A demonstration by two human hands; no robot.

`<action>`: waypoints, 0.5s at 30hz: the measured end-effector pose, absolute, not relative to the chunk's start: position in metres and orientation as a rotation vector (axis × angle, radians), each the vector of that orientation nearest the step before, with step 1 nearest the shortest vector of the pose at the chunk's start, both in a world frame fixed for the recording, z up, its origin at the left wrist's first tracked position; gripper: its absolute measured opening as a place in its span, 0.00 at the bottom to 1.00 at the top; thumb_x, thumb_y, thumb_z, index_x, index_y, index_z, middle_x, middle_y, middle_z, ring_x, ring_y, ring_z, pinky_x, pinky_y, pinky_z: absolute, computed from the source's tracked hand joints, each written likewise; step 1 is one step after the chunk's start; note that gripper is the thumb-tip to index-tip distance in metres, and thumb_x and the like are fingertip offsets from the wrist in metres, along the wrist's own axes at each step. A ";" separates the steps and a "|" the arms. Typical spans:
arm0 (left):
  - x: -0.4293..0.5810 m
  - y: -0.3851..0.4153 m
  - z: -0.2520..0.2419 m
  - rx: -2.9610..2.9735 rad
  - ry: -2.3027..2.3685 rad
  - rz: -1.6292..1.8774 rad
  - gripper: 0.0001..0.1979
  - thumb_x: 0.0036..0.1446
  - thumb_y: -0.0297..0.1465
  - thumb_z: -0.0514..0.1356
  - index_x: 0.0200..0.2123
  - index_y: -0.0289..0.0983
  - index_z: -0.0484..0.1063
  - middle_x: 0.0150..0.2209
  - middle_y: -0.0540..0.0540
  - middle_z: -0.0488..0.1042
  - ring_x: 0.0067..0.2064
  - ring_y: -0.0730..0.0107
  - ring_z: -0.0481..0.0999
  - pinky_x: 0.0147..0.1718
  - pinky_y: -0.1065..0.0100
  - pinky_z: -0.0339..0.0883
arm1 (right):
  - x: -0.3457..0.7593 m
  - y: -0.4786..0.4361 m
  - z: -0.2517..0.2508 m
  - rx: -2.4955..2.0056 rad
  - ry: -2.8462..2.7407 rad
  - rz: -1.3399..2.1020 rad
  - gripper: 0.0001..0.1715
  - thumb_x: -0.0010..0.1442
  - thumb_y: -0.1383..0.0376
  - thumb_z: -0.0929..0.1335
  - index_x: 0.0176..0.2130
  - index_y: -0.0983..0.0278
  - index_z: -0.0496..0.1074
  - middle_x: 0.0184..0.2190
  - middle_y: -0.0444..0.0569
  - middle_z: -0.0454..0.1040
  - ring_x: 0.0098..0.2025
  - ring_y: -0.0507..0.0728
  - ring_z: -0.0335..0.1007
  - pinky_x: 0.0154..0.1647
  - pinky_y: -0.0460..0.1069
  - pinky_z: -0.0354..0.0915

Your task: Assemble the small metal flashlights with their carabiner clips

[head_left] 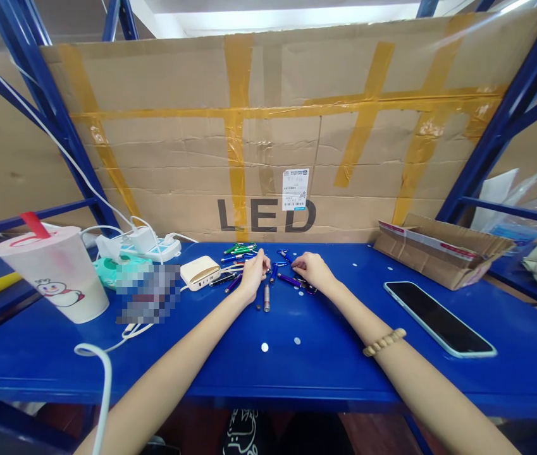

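Note:
My left hand [253,277] is closed in a pinch above the middle of the table; a small bit of something metallic shows at its fingertips, too small to name. To the right, my right hand [314,272] has its fingers curled down among slim purple and dark tubes; what it grips, if anything, is hidden. A purple pen-like tube [290,280] lies just left of its fingers. Between the hands, a silvery-brown tube [267,298] points toward me, beside a small dark cap-like piece [258,308]. Green pen-like pieces [240,248] and blue ones lie behind my left hand.
A cream power bank [200,273] with white cables, a power strip [152,246], a teal wipes pack [107,270] and a paper cup [71,278] stand left. A phone [439,319] and an open cardboard box [443,249] lie right. Cardboard [178,158] walls the back.

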State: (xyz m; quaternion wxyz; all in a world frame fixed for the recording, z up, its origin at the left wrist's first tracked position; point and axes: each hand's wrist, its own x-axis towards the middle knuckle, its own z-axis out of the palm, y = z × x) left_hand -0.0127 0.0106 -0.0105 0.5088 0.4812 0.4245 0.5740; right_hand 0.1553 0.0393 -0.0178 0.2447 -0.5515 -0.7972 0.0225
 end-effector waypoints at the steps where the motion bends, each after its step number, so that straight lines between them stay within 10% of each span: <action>1: -0.014 0.013 -0.012 1.158 1.038 1.402 0.25 0.50 0.48 0.55 0.15 0.35 0.58 0.16 0.53 0.54 0.18 0.82 0.50 0.16 0.76 0.40 | 0.154 0.038 -0.018 -1.523 -2.179 0.047 0.10 0.52 0.73 0.67 0.33 0.63 0.77 0.29 0.48 0.74 0.28 0.51 0.70 0.31 0.44 0.64; 6: -0.022 0.018 -0.011 1.191 1.080 1.504 0.25 0.53 0.49 0.52 0.15 0.35 0.59 0.14 0.54 0.52 0.17 0.81 0.50 0.16 0.75 0.41 | 0.148 0.022 0.002 -1.383 -2.137 0.039 0.10 0.52 0.66 0.69 0.37 0.62 0.76 0.39 0.51 0.71 0.39 0.55 0.69 0.37 0.48 0.66; 15: -0.042 0.008 0.029 1.365 0.988 1.578 0.21 0.53 0.44 0.53 0.17 0.34 0.64 0.15 0.52 0.54 0.17 0.81 0.52 0.15 0.76 0.42 | 0.133 0.002 0.015 -0.790 -2.604 0.817 0.12 0.48 0.69 0.71 0.36 0.64 0.77 0.41 0.50 0.71 0.27 0.47 0.69 0.31 0.44 0.66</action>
